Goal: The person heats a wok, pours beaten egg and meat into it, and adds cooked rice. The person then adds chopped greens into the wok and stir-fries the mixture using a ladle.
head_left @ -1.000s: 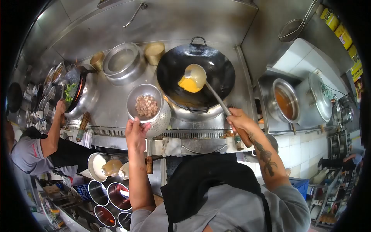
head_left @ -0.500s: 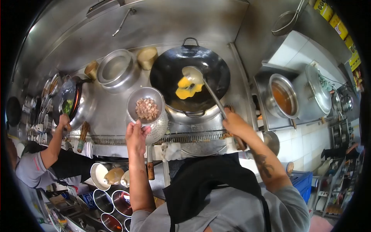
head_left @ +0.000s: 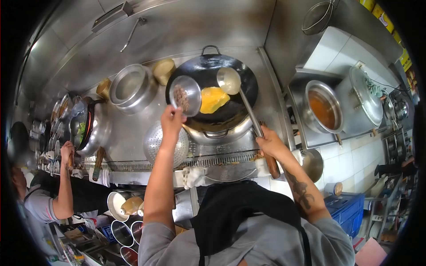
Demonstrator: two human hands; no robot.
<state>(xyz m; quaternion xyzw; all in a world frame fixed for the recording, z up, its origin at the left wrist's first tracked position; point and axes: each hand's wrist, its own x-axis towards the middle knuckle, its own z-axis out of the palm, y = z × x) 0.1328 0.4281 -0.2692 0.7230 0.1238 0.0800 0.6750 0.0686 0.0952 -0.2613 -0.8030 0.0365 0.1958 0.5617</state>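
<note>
My left hand [head_left: 173, 117] grips the rim of a metal bowl [head_left: 192, 91], tilted over the left side of the black wok [head_left: 245, 71]. Small pieces of what looks like diced meat [head_left: 180, 97] lie in the bowl. A yellow mass of egg [head_left: 214, 100] sits in the wok, to the right of the bowl. My right hand [head_left: 270, 142] is closed round the wooden handle of a long ladle [head_left: 230, 81]. Its cup is over the wok, just beyond the egg. A perforated strainer [head_left: 165, 144] rests below the bowl, partly behind my left forearm.
A metal pot [head_left: 128, 88] and a tan container [head_left: 163, 71] stand left of the wok. On the right are a pot of reddish-brown liquid [head_left: 322, 111] and a tall lidded pot [head_left: 366, 97]. Another person [head_left: 53, 195] works at a second wok [head_left: 83, 128] on the left.
My left hand has carried the bowl right and up, from above the strainer to over the wok, and tilted it. The ladle cup has moved right, and the egg is now more gathered.
</note>
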